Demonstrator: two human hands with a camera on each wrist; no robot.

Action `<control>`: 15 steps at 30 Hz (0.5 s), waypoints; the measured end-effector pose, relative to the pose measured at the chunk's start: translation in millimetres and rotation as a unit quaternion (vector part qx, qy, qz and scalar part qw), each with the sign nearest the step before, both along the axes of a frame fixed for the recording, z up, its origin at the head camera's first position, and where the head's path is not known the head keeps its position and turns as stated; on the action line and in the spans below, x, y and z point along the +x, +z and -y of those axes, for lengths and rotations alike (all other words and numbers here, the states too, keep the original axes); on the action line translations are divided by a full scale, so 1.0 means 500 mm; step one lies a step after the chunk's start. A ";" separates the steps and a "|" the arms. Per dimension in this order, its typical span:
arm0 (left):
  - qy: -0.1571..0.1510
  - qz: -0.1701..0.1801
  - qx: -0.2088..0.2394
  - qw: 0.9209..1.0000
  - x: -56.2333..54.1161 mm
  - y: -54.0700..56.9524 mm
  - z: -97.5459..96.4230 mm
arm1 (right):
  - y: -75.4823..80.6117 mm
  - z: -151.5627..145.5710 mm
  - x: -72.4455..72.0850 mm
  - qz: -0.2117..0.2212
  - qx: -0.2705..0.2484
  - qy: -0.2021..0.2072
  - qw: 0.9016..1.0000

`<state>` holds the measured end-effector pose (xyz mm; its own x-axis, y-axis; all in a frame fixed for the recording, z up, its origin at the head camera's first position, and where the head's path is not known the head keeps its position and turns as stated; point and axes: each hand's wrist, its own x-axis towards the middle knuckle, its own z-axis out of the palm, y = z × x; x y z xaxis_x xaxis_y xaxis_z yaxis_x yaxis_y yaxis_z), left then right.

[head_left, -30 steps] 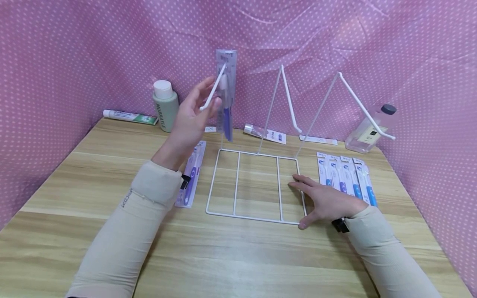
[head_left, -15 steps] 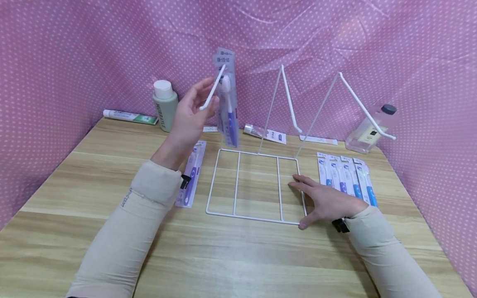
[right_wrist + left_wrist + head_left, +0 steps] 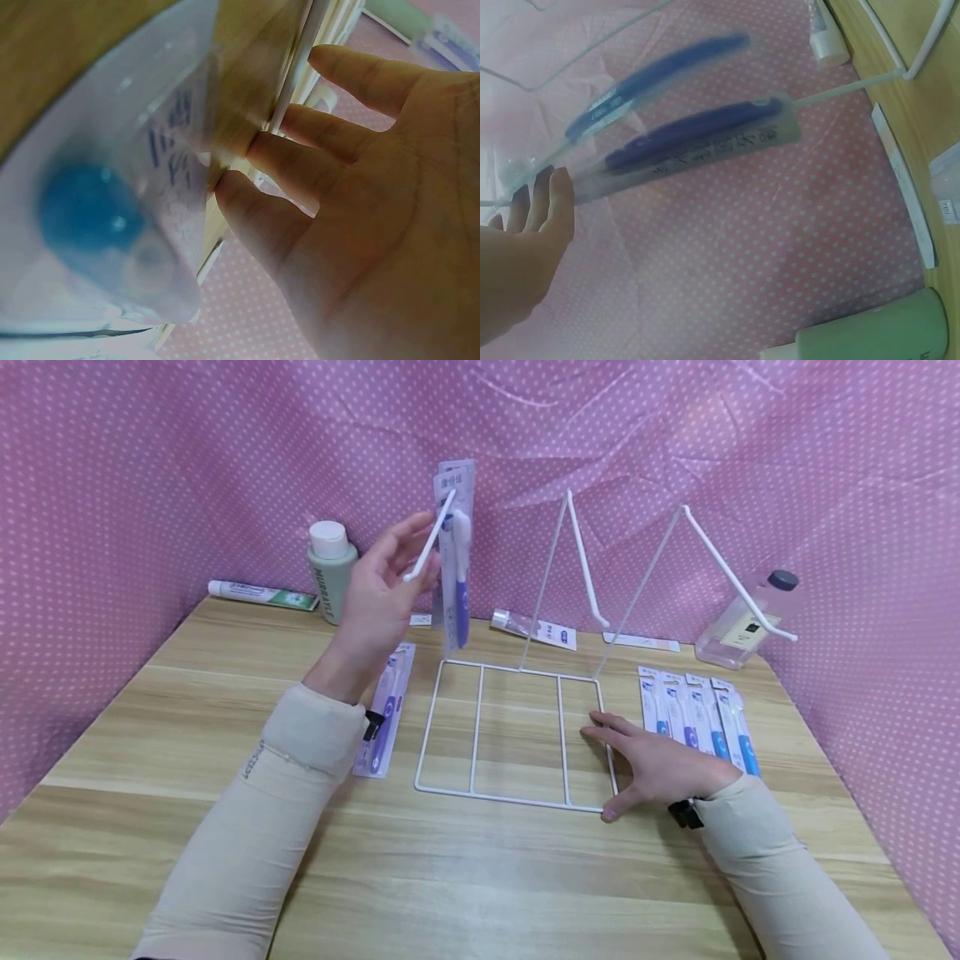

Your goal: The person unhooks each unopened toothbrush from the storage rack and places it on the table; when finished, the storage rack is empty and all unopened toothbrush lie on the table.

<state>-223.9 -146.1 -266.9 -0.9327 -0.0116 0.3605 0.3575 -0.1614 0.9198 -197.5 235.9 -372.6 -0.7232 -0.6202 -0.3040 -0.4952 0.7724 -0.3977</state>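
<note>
A white wire rack [image 3: 517,800] stands on the table with three hooked arms rising from its back. Two packaged toothbrushes [image 3: 456,585] hang at its left hook, one in front of the other. My left hand [image 3: 378,597] is beside that hook, thumb near its rod, fingers extended. In the left wrist view the fingers [image 3: 559,202] overlap the upper end of the hanging packs, whose handles [image 3: 694,133] are purple and blue. My right hand [image 3: 648,764] rests on the rack base's right side, thumb at the front corner and fingers spread over the side wire.
Another packaged toothbrush [image 3: 384,710] lies left of the rack. Several toothbrush packs [image 3: 697,718] lie in a row at the right. Behind are a green bottle [image 3: 333,577], toothpaste tubes [image 3: 262,595] and a clear bottle [image 3: 738,627], before a pink dotted cloth [image 3: 525,410].
The hanging toothbrush packs have turned and swung on the left hook, the front one now showing its face. Both hands have stayed almost where they were.
</note>
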 end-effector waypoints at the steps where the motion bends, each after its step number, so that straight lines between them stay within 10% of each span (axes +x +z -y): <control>1: -0.005 -0.004 -0.005 1.000 0.002 0.001 -0.001 | 0.000 0.000 0.000 0.000 0.000 0.000 1.000; 15: -0.023 -0.045 0.022 0.998 0.032 0.020 -0.011 | -0.002 0.001 0.000 -0.002 -0.001 0.000 1.000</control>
<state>-208.2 -140.6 -257.1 -0.8968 0.0126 0.4423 0.4290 -0.2198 0.8762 -197.7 235.6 -373.5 -0.7243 -0.6210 -0.2995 -0.4977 0.7715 -0.3963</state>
